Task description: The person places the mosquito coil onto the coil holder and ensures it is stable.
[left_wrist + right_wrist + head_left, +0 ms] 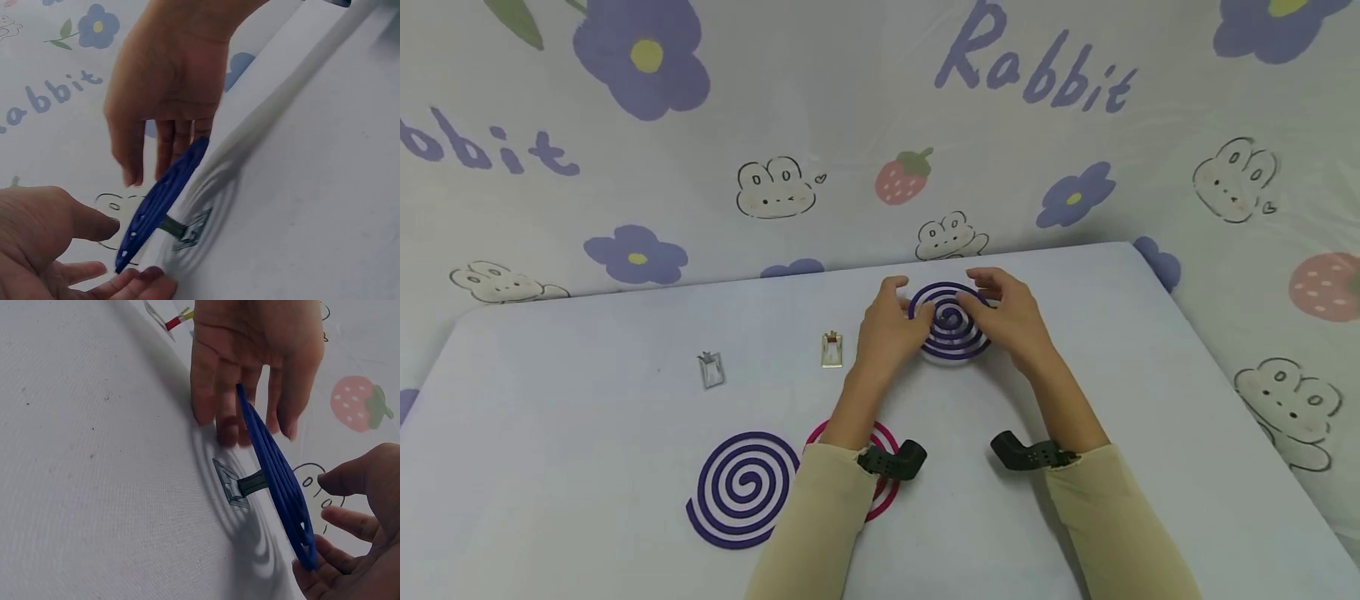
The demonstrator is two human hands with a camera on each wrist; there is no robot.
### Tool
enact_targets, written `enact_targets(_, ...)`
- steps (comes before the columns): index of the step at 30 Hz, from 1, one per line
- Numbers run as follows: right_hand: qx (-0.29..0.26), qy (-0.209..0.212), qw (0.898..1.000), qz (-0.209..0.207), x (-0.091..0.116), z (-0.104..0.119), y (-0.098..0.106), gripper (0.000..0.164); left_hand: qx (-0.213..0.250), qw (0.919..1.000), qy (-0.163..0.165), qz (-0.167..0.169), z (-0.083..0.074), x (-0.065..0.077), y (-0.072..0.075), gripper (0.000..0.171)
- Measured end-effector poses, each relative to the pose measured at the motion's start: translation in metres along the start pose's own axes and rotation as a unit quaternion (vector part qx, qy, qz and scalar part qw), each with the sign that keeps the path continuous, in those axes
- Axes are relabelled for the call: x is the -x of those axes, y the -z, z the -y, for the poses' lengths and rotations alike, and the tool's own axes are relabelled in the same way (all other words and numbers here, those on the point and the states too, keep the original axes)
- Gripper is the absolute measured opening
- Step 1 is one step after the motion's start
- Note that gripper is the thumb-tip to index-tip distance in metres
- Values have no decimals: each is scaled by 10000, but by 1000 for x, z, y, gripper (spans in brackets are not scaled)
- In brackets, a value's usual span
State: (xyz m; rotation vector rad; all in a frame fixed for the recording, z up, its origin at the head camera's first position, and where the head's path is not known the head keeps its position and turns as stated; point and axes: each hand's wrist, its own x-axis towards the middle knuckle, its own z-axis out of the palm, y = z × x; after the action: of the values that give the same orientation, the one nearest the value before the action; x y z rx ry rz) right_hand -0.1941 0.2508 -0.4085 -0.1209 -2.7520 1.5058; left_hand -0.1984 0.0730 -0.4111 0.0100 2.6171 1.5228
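A dark blue spiral coil, like a mosquito coil point(951, 316), sits raised on a small metal stand point(230, 482) near the back of the table. In both wrist views the stand's short post meets the coil's underside. My left hand point(891, 332) is at the coil's left side, its fingers by the rim and thumb over the top. On the opposite side, my right hand point(1011, 323) frames the coil the same way. In the wrist views, both thumbs point(94, 222) stand a little off the coil's face, with loosely bent fingers point(334, 559) around its edge.
Left of my hands stand a gold-coloured stand point(832, 339) with a red part and a silver stand point(708, 360). Nearer me lie a second dark blue coil point(747, 483) and a pink-red coil point(887, 434), partly under my left forearm. A printed cloth point(850, 133) hangs behind.
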Motion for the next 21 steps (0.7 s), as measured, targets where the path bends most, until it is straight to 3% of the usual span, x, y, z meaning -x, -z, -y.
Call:
enact_targets(4,26,245,9997,-44,-1,3,-6,49,-280,9994,145,117,2,5,16,62)
enact_targets(8,292,725,9967,-204,0,11,-8,47,-672,9960,69,592,2,14,34,70)
enact_targets(15,609,1406,9876,-330,11,31,-4,48,-1499,9798,-626,1166,-1,30,73,76)
enact_targets(18,783,1557,9846,-147,17,36,-7,49,-1664,9730,-907,1318,4,42,85,76)
enact_targets(21,932,1706,9808,132,29,40,-13,49,-1748,9701,-973,1375,13,59,97,75)
